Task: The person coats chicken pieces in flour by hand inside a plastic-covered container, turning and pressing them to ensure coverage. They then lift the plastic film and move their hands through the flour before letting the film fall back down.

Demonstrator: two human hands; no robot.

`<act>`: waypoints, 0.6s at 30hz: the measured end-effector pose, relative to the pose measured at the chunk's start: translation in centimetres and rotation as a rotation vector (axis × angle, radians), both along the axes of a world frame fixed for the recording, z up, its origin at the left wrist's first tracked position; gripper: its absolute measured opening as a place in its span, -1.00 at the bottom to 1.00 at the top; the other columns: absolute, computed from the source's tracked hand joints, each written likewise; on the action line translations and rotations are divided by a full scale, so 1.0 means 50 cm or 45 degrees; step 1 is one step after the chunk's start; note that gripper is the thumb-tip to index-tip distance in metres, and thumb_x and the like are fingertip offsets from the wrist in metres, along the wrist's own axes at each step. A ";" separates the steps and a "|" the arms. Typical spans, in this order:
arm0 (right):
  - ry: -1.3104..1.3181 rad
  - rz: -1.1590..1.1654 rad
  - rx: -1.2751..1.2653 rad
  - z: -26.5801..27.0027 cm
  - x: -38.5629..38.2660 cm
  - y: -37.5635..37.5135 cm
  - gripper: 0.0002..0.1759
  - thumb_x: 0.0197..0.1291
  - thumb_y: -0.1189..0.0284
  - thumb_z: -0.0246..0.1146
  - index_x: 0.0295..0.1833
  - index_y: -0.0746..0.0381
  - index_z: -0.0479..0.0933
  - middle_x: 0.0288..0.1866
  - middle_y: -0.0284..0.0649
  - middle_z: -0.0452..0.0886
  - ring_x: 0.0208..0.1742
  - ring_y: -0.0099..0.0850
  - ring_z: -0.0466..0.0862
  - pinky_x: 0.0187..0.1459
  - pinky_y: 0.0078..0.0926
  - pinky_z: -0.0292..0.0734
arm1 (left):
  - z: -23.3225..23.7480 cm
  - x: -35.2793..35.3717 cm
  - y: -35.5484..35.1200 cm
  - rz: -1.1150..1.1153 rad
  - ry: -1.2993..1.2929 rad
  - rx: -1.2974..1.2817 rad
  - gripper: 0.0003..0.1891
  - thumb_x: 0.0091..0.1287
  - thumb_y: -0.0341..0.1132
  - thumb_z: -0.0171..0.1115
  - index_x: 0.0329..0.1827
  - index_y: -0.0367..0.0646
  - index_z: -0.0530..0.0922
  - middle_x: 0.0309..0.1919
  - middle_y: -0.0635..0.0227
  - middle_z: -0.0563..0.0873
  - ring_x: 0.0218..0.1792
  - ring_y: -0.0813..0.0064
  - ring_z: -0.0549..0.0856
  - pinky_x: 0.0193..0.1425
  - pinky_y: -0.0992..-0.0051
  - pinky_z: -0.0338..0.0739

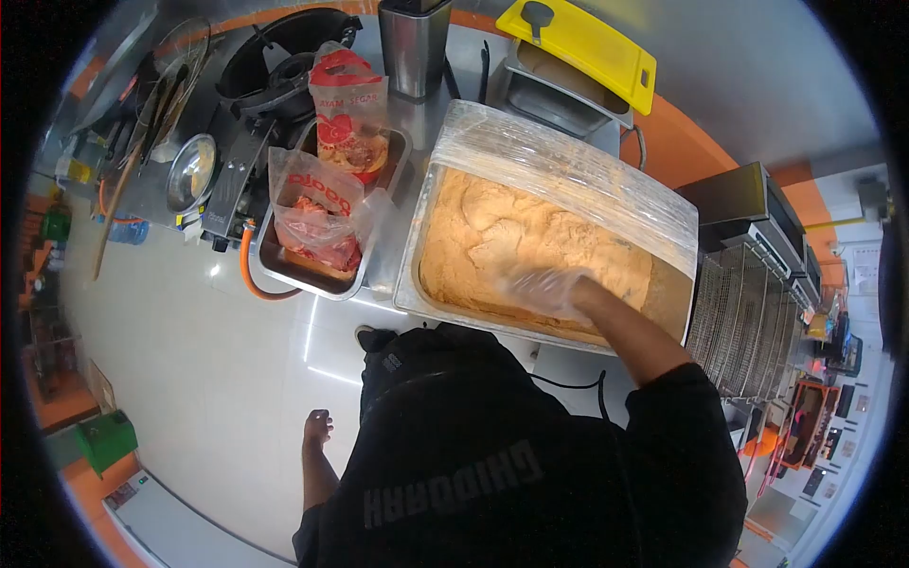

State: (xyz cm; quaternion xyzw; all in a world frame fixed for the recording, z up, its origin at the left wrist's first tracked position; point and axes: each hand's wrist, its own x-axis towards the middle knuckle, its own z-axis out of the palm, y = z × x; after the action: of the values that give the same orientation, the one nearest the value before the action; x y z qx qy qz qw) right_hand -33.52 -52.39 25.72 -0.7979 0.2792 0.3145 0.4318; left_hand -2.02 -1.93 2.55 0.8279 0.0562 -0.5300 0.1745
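Observation:
My right hand (547,290), in a clear plastic glove, is over the near part of a large metal pan (411,295). It is at the surface of the orange-tan powdery flour mix (502,222) that fills the pan, and motion smears its fingers. Plastic wrap (568,170) covers the pan's far side. Down at my left side, away from the counter, my bare left hand (320,426) has its fingers curled in, and nothing shows in it. Left of the pan, a metal tray (308,277) holds two printed plastic bags (350,118) of raw meat.
A yellow lid (592,47) lies across a metal container (554,99) at the back. Behind the tray stand a black pan (275,66) and a steel canister (414,47). An orange hose (248,270) hangs below the stove. Wire baskets (743,317) are on the right.

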 end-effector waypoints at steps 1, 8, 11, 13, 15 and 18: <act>-0.340 0.091 -0.080 -0.049 -0.010 0.024 -0.30 0.26 -0.08 -0.31 0.23 0.25 0.25 0.20 0.01 0.32 0.19 -0.19 0.34 0.23 -0.33 0.19 | 0.001 0.001 -0.001 -0.014 0.000 -0.003 -0.65 0.24 -0.12 0.02 0.05 -0.04 0.36 -0.23 0.30 0.60 -0.33 0.40 0.58 -0.35 0.30 0.44; 0.036 0.068 0.055 -0.032 0.166 0.053 -0.48 0.23 0.13 -0.14 0.21 0.19 0.27 0.15 0.03 0.39 0.16 -0.14 0.39 0.07 -0.21 0.32 | 0.003 0.012 -0.026 -0.002 0.001 -0.057 -0.72 0.27 -0.15 0.00 0.00 0.00 0.37 -0.26 0.33 0.58 -0.33 0.40 0.57 -0.32 0.25 0.43; -0.039 0.322 -0.161 -0.220 0.162 0.028 -0.55 0.15 0.24 0.02 0.09 0.25 0.38 0.03 0.04 0.47 0.01 -0.12 0.49 -0.06 -0.27 0.39 | -0.005 0.014 -0.029 -0.012 -0.001 -0.097 -0.69 0.27 -0.14 -0.01 0.04 -0.01 0.36 -0.23 0.30 0.58 -0.29 0.37 0.58 -0.29 0.23 0.44; -0.817 0.611 0.037 -0.282 0.144 -0.002 -0.52 0.17 0.22 0.01 0.15 0.26 0.33 -0.01 0.03 0.49 0.06 -0.15 0.46 -0.02 -0.21 0.38 | -0.013 0.017 -0.018 -0.019 0.009 -0.140 -0.68 0.28 -0.14 -0.01 0.05 -0.02 0.36 -0.21 0.28 0.58 -0.28 0.36 0.58 -0.26 0.21 0.44; -0.653 0.351 0.133 -0.154 0.091 -0.014 -0.50 0.17 0.21 0.02 0.15 0.26 0.34 0.04 -0.01 0.46 0.09 -0.17 0.44 0.03 -0.22 0.37 | -0.023 0.016 -0.017 -0.012 0.019 -0.187 -0.67 0.28 -0.14 -0.02 0.06 -0.03 0.36 -0.19 0.27 0.57 -0.26 0.35 0.58 -0.24 0.20 0.44; -0.078 -0.514 0.174 0.072 0.014 -0.029 -0.46 0.22 0.08 -0.05 0.20 0.20 0.31 0.19 -0.04 0.34 0.16 -0.23 0.38 0.11 -0.26 0.36 | -0.010 0.009 -0.009 0.024 0.015 -0.109 -0.67 0.29 -0.13 -0.03 0.06 -0.03 0.36 -0.18 0.26 0.57 -0.24 0.34 0.58 -0.20 0.16 0.44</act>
State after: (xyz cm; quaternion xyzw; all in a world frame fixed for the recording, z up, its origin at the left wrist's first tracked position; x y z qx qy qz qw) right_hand -32.80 -53.82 29.34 -0.7039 0.3983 0.2152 0.5473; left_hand -1.57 -2.40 2.05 0.8161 0.0422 -0.5351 0.2142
